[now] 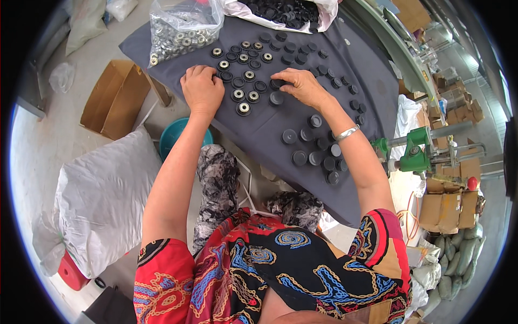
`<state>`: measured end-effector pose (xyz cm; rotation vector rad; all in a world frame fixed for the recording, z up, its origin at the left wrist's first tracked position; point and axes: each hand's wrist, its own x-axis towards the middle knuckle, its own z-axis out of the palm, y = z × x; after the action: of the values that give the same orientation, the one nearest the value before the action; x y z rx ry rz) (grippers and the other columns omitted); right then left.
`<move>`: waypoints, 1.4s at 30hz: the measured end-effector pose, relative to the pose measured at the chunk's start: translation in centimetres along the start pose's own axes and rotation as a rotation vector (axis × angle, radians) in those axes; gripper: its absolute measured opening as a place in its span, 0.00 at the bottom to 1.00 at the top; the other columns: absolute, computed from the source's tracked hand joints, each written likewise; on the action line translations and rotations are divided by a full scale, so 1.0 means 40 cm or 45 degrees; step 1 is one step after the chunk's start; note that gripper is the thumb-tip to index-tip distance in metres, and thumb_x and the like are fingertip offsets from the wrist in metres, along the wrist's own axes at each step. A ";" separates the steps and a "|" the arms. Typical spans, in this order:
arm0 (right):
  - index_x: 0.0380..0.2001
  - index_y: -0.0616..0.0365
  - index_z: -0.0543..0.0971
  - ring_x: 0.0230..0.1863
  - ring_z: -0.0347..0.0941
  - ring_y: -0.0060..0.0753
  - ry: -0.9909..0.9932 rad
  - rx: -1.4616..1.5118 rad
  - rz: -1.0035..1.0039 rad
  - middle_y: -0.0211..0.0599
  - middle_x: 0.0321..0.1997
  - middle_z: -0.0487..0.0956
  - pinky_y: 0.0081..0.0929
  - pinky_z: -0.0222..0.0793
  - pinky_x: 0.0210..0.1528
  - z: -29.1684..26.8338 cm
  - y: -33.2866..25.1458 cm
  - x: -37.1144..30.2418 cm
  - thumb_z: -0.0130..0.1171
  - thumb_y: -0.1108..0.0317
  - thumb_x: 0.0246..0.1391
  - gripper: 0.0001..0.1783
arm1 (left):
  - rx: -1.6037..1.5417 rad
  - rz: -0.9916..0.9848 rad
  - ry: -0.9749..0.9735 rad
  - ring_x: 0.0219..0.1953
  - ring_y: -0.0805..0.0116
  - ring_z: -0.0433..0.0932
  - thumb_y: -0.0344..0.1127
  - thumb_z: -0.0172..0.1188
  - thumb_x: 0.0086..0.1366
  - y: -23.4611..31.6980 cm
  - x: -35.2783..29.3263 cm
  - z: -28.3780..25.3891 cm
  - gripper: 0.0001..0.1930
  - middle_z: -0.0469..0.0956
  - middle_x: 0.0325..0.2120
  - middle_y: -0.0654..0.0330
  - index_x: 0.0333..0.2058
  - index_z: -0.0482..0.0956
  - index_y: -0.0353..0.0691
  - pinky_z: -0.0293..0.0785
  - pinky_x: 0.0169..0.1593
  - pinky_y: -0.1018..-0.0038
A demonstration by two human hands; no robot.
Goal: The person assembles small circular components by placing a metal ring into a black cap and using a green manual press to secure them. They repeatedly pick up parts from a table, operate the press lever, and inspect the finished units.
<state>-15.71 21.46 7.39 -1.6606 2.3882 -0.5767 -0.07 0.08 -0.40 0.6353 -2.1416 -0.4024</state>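
On the dark cloth of the table [264, 143], my right hand [305, 88] has its thumb and fingers closed on the edge of a round black cap [276, 84]. Another black cap [276, 98] lies just below that one. My left hand [202, 90] rests at the table's left side, its fingers curled under; whatever they hold is hidden. Beside its thumb is a black ring [226, 76]. Between the hands are several black rings, some with a silver bearing [238, 95] seated in the middle, others without. More black caps [299, 157] are spread to the right and nearer me.
A clear bag of silver bearings [183, 35] stands at the table's far left, and a white bag of black parts [286, 15] at the far edge. A green clamp-like machine [415, 150] is at right. Left are a cardboard box [115, 100], white sack [108, 200] and teal basin [174, 135].
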 end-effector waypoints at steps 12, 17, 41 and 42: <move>0.48 0.52 0.78 0.43 0.75 0.38 0.142 -0.201 0.086 0.34 0.42 0.79 0.33 0.64 0.52 0.017 0.018 -0.017 0.62 0.69 0.51 0.18 | -0.009 -0.006 0.000 0.47 0.59 0.73 0.31 0.59 0.50 0.005 0.001 -0.001 0.06 0.80 0.35 0.62 0.28 0.82 0.42 0.65 0.53 0.61; 0.48 0.49 0.78 0.44 0.75 0.37 0.100 -0.342 0.167 0.33 0.42 0.79 0.35 0.60 0.51 0.014 -0.010 -0.016 0.61 0.68 0.52 0.18 | -0.003 0.000 0.007 0.47 0.59 0.73 0.31 0.59 0.50 0.000 -0.001 0.001 0.06 0.80 0.35 0.63 0.28 0.82 0.42 0.65 0.53 0.61; 0.39 0.62 0.80 0.42 0.78 0.51 -0.108 -0.319 -0.011 0.51 0.36 0.81 0.42 0.73 0.46 0.048 -0.117 0.102 0.58 0.72 0.43 0.16 | 0.005 -0.008 0.013 0.48 0.59 0.73 0.31 0.58 0.51 0.004 0.000 -0.002 0.07 0.80 0.36 0.62 0.29 0.82 0.41 0.65 0.53 0.61; 0.39 0.61 0.81 0.42 0.78 0.51 -0.102 -0.331 0.026 0.50 0.36 0.81 0.43 0.73 0.46 0.049 -0.115 0.101 0.59 0.72 0.44 0.15 | 0.002 0.001 0.021 0.47 0.59 0.73 0.31 0.59 0.50 0.004 -0.001 -0.001 0.06 0.80 0.35 0.62 0.28 0.82 0.41 0.64 0.54 0.61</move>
<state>-12.51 15.92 7.81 -1.7178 2.5049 -0.1979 -0.08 0.22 -0.34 0.6361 -2.1263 -0.3938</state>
